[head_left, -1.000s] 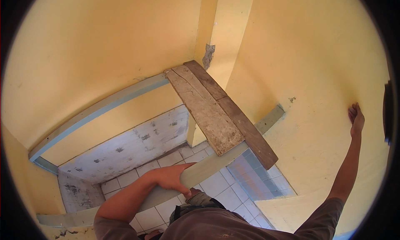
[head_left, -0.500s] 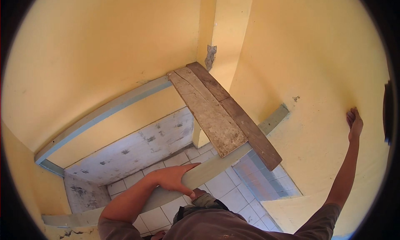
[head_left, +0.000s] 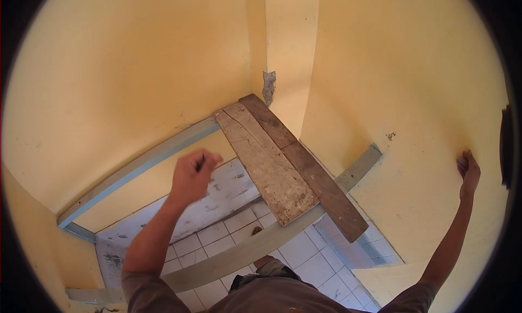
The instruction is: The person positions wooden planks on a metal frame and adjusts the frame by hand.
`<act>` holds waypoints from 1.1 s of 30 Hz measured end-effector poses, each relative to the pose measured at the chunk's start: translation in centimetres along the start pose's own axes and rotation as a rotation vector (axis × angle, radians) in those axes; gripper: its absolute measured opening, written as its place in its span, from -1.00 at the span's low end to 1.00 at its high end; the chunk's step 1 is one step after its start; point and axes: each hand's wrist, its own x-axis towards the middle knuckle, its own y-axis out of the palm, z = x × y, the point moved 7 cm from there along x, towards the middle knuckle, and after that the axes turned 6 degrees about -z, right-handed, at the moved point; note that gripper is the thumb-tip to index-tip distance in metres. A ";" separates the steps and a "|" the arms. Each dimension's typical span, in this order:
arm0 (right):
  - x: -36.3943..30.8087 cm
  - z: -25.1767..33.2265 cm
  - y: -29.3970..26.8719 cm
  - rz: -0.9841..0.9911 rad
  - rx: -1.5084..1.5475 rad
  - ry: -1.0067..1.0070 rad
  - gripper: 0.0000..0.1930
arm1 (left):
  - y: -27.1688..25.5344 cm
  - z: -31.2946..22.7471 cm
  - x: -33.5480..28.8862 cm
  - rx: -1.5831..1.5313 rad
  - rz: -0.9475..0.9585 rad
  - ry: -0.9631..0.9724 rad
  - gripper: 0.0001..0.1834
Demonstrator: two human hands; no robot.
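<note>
My left hand [head_left: 191, 174] is raised over the left part of the wooden frame, loosely curled and slightly blurred, with nothing visible in it. My right arm stretches out to the yellow wall on the right. There my right hand [head_left: 468, 170] is at the wall surface with bunched fingers; whatever they may hold is hidden. Ahead of me two boards lie side by side across the frame: a pale, stained board [head_left: 269, 169] with a long crack, and a darker brown plank [head_left: 326, 191]. Beneath them runs the near grey-green beam [head_left: 234, 258], close to my body.
A far beam [head_left: 144, 147] follows the yellow back wall [head_left: 147, 57]. A short beam end [head_left: 361, 166] meets the right wall. Plaster is chipped at the corner column [head_left: 269, 87]. Below lie white floor tiles [head_left: 217, 234] and a scuffed whitish low wall [head_left: 225, 185].
My left hand has let go of the near beam and moved up and forward, its fingers curling. My right hand stays at the wall. The view has shifted slightly.
</note>
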 end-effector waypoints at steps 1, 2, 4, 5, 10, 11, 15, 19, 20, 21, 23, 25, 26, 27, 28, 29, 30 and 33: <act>0.1 0.0 0.4 0.104 -0.022 -0.010 -0.62 | 0.0 -0.6 2.0 -0.079 -0.028 0.041 -0.59; 0.2 -0.1 0.4 0.129 -0.085 -0.019 -0.60 | 0.0 -0.6 4.2 -0.144 -0.061 -0.017 -0.50; 0.4 -0.3 0.3 0.150 -0.055 -0.017 -0.59 | 0.3 -2.7 8.6 -0.244 -0.209 0.141 -0.36; 0.5 -0.5 -0.1 0.096 -0.062 -0.006 -0.57 | 0.6 -3.6 10.9 -0.292 -0.222 0.179 -0.34; 0.4 -0.6 -0.4 0.111 -0.085 -0.020 -0.57 | 3.6 -9.5 22.8 -0.473 -0.253 0.496 -0.37; 0.4 -0.6 -0.5 0.101 -0.111 -0.032 -0.58 | 4.5 -10.7 25.2 -0.433 -0.247 0.567 -0.36; 0.8 -1.1 -1.2 0.072 -0.122 -0.014 -0.60 | 9.9 -11.2 32.7 -0.365 -0.181 0.645 -0.14; 1.5 -1.7 -1.9 0.088 -0.094 -0.020 -0.62 | 16.6 -7.2 37.2 -0.139 -0.173 0.650 0.01; 1.7 -1.9 -2.2 0.075 -0.104 -0.026 -0.62 | 18.4 -4.3 37.2 -0.130 -0.204 0.507 0.05; 1.9 -2.2 -2.3 0.086 -0.087 -0.011 -0.62 | 19.8 -1.1 37.1 -0.105 -0.215 0.315 0.10; 2.5 -2.8 -3.0 0.045 -0.078 -0.011 -0.61 | 21.9 4.1 34.4 -0.143 -0.107 0.192 0.15; 3.0 -3.4 -3.3 0.047 -0.048 -0.004 -0.63 | 23.2 8.7 31.2 -0.229 0.086 -0.056 0.15; 3.1 -3.6 -3.9 -0.007 -0.046 -0.013 -0.65 | 22.7 9.3 29.9 -0.233 0.085 -0.037 0.15; 3.3 -3.7 -4.1 -0.005 -0.043 -0.012 -0.65 | 23.3 10.6 28.4 -0.345 0.253 -0.256 0.13; 3.5 -3.9 -4.0 0.039 -0.052 0.006 -0.60 | 23.9 11.1 26.8 -0.457 0.422 -0.477 0.11; 3.6 -3.9 -4.1 0.030 -0.092 0.007 -0.55 | 23.2 10.2 26.9 -0.458 0.420 -0.475 0.11; 3.6 -4.0 -3.8 0.083 -0.062 0.023 -0.55 | 22.1 8.9 27.5 -0.487 0.369 -0.443 0.08; 3.5 -3.7 -3.8 0.053 -0.057 -0.004 -0.55 | 18.0 4.3 30.5 -0.527 0.180 -0.293 0.09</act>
